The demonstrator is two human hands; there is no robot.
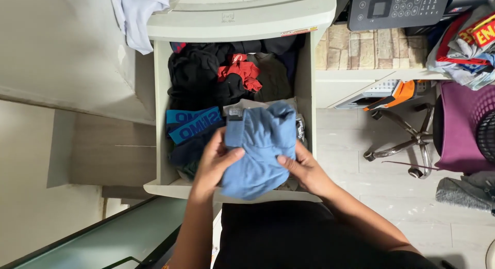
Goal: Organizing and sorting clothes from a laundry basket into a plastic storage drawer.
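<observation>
A folded light-blue garment (260, 148) is held over the front of an open pale drawer (161, 93). My left hand (214, 163) grips its left edge, thumb on top. My right hand (304, 168) pinches its right edge. Both forearms reach in from the bottom of the view. Beneath and beside the garment lie other folded clothes: a bright-blue banded piece (193, 124), black items (193, 75) and a red piece (242, 73) toward the back of the drawer.
The drawer belongs to a pale plastic chest (242, 16) with white cloth (136, 16) hanging off its top left. To the right stand a swivel chair base (407, 140), a purple basket (464, 129), a dark printer (397, 8) and piled clothes (469, 47).
</observation>
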